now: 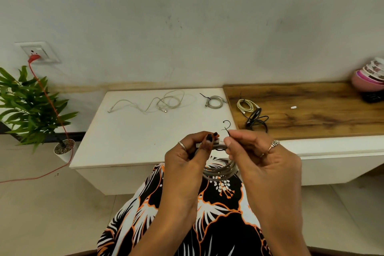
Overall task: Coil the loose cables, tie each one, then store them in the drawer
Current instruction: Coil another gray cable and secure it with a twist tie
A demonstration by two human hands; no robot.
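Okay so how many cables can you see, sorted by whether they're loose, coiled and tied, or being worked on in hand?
Loose, uncoiled: 1, the long white cable on the white cabinet top.
Coiled on the surface: 3, a grey coil, a cream coil and a black coil.
In hand: 1, a grey coiled cable held by the left hand, the right hand pinching a thin black tie.
Total: 5

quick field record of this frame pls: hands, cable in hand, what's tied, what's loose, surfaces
left hand: grips grey coil
right hand: pinches black tie at the coil
tied on white top: grey cable with a black tie
on wood top: cream coil, tied; black cable, tie not discernible
loose: white cables on white top
drawer: none seen open
other: white cap, bowls, plant, red cord in wall socket
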